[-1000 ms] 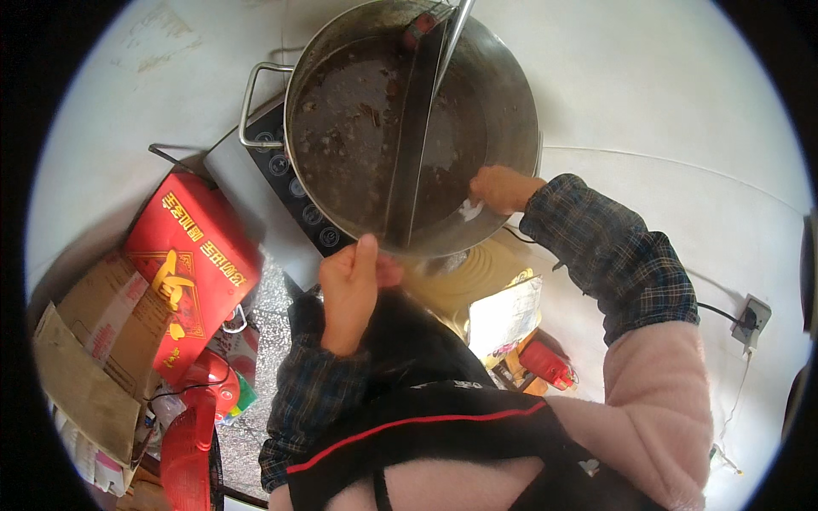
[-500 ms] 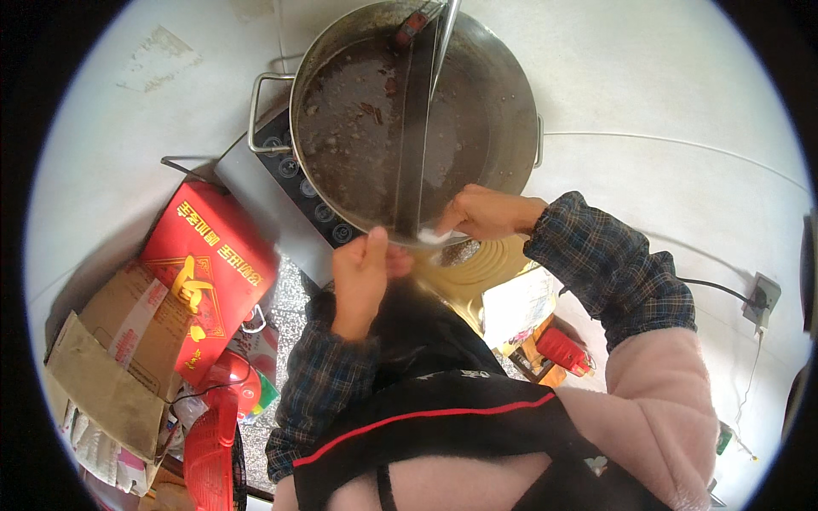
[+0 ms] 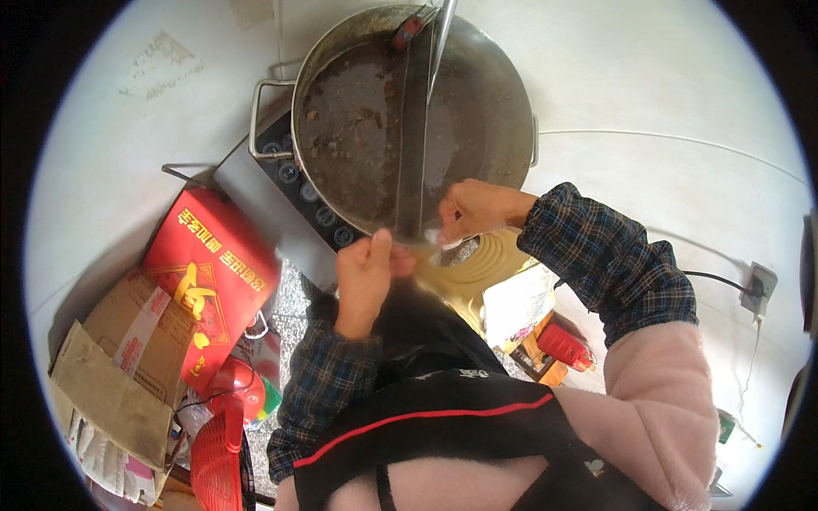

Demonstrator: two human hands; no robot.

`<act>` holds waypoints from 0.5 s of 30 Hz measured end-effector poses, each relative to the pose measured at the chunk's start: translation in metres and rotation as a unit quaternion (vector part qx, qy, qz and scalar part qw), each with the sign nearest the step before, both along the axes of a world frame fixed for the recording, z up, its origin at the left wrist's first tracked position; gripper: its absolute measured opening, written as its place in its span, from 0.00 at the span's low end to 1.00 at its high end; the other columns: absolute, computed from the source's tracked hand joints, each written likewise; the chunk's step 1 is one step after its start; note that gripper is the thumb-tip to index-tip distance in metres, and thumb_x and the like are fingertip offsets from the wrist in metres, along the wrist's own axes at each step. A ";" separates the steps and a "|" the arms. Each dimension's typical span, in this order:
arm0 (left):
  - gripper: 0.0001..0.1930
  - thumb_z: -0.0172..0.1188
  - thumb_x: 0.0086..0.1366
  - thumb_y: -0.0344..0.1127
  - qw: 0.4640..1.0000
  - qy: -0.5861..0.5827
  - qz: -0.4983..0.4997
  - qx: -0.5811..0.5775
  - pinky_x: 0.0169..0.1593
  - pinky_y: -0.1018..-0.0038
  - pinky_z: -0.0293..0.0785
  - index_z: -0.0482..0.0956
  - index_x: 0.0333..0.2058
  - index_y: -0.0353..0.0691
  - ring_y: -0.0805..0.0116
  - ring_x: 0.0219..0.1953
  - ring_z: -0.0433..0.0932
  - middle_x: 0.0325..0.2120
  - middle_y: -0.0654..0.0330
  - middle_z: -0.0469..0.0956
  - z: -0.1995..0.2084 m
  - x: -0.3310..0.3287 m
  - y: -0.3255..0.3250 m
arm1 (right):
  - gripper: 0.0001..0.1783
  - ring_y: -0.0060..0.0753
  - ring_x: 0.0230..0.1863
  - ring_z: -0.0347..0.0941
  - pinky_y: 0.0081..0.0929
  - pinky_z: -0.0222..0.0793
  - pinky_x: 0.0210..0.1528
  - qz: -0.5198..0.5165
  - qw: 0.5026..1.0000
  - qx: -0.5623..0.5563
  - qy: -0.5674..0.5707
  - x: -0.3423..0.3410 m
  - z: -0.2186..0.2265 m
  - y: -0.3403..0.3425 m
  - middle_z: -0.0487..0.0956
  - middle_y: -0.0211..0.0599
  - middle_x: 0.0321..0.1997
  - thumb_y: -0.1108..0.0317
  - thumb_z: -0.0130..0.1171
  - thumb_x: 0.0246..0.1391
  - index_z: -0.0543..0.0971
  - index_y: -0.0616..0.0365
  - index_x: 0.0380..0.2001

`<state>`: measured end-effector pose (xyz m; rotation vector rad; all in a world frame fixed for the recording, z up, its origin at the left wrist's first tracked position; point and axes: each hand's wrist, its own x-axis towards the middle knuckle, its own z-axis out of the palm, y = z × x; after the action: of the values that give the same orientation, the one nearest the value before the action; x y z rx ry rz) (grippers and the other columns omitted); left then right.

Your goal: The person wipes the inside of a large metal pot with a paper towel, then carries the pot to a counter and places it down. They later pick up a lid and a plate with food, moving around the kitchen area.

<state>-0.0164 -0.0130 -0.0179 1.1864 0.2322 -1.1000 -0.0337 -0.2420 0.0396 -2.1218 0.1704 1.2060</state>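
A wide steel pot (image 3: 517, 162) of dark brown broth (image 3: 349, 145) stands in front of me. An upright metal divider (image 3: 413, 145) splits it in two. At the pot's near rim my right hand (image 3: 481, 210) pinches a small piece of white cloth or tissue (image 3: 445, 240), which lies against the rim by the divider's near end. My left hand (image 3: 366, 277) is just to its left, thumb raised beside the rim and fingers bent toward the right. Those fingers are blurred, and I see nothing held in them. Pieces of solid matter float in the broth's left half.
A metal handle (image 3: 442, 43) leans over the far rim. Under the pot's left side is a cooker with a dark control panel (image 3: 298, 175). A red box (image 3: 223, 264), an opened cardboard box (image 3: 115, 392) and a red basket (image 3: 217, 468) stand left; a yellow ridged container (image 3: 490, 268) is below the rim.
My right hand has shifted slightly left along the near rim with the white piece. My left hand has hardly moved. The floating bits in the broth have drifted.
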 end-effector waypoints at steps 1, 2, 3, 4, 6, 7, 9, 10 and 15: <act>0.21 0.49 0.69 0.45 1.000 -0.001 -0.002 0.001 0.30 0.74 0.79 0.75 0.29 0.28 0.65 0.25 0.80 0.24 0.52 0.78 0.000 0.000 0.000 | 0.19 0.38 0.20 0.70 0.35 0.63 0.24 0.003 1.000 0.000 -0.007 -0.002 -0.003 -0.002 0.74 0.44 0.17 0.57 0.65 0.45 0.77 0.65 0.20; 0.21 0.49 0.69 0.45 1.000 -0.004 -0.004 -0.004 0.30 0.74 0.79 0.75 0.29 0.28 0.65 0.25 0.80 0.24 0.52 0.78 -0.001 0.001 0.000 | 0.19 0.38 0.20 0.70 0.35 0.63 0.24 0.007 1.000 0.001 -0.014 -0.004 -0.006 -0.006 0.74 0.45 0.17 0.57 0.65 0.44 0.77 0.65 0.20; 0.21 0.50 0.69 0.45 1.000 -0.006 -0.005 -0.007 0.30 0.74 0.79 0.75 0.29 0.29 0.65 0.25 0.80 0.24 0.52 0.79 -0.001 0.001 0.000 | 0.18 0.38 0.21 0.70 0.35 0.64 0.24 0.036 0.999 -0.008 -0.014 -0.005 -0.007 -0.010 0.74 0.45 0.17 0.57 0.65 0.44 0.77 0.65 0.20; 0.21 0.50 0.69 0.45 1.000 -0.008 -0.006 -0.009 0.30 0.74 0.79 0.75 0.28 0.29 0.65 0.25 0.80 0.24 0.52 0.79 -0.001 0.001 0.001 | 0.18 0.39 0.21 0.71 0.35 0.64 0.25 0.065 0.998 -0.016 -0.013 -0.005 -0.006 -0.016 0.74 0.45 0.18 0.57 0.65 0.44 0.77 0.65 0.21; 0.22 0.50 0.68 0.46 1.000 -0.005 -0.004 -0.011 0.31 0.74 0.79 0.75 0.28 0.29 0.66 0.25 0.80 0.24 0.52 0.79 -0.002 0.000 0.001 | 0.17 0.39 0.22 0.73 0.34 0.65 0.25 0.119 0.992 -0.037 -0.015 -0.004 0.001 -0.029 0.75 0.46 0.18 0.58 0.65 0.44 0.77 0.64 0.21; 0.22 0.50 0.68 0.46 1.000 0.001 -0.005 -0.006 0.31 0.74 0.79 0.75 0.28 0.29 0.66 0.25 0.80 0.23 0.52 0.79 -0.003 0.000 0.001 | 0.17 0.39 0.23 0.73 0.34 0.66 0.26 0.146 0.988 -0.048 -0.017 -0.003 0.008 -0.038 0.76 0.46 0.19 0.59 0.65 0.43 0.77 0.64 0.22; 0.22 0.50 0.68 0.46 1.000 -0.004 -0.003 -0.010 0.31 0.74 0.79 0.75 0.27 0.29 0.66 0.25 0.80 0.23 0.53 0.79 -0.004 -0.001 0.001 | 0.15 0.40 0.24 0.74 0.33 0.67 0.27 0.126 0.988 -0.082 -0.030 0.002 0.022 -0.057 0.76 0.46 0.20 0.60 0.65 0.42 0.77 0.63 0.22; 0.22 0.50 0.68 0.46 1.000 -0.005 -0.003 -0.008 0.31 0.74 0.79 0.75 0.27 0.29 0.66 0.25 0.80 0.23 0.53 0.79 -0.004 -0.002 0.001 | 0.15 0.40 0.25 0.74 0.33 0.68 0.28 0.080 0.990 -0.104 -0.041 0.006 0.029 -0.069 0.76 0.47 0.21 0.61 0.65 0.42 0.77 0.63 0.22; 0.22 0.50 0.68 0.46 1.000 -0.008 -0.001 -0.008 0.31 0.74 0.79 0.75 0.27 0.29 0.66 0.25 0.80 0.23 0.53 0.79 -0.005 -0.002 0.001 | 0.10 0.51 0.35 0.77 0.38 0.73 0.35 0.166 0.958 -0.214 -0.098 0.019 0.001 -0.089 0.79 0.54 0.31 0.69 0.62 0.43 0.79 0.65 0.29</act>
<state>-0.0181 -0.0121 -0.0224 1.1801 0.2095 -1.0910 -0.0152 -0.3311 0.0404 -2.7203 -0.0219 1.2139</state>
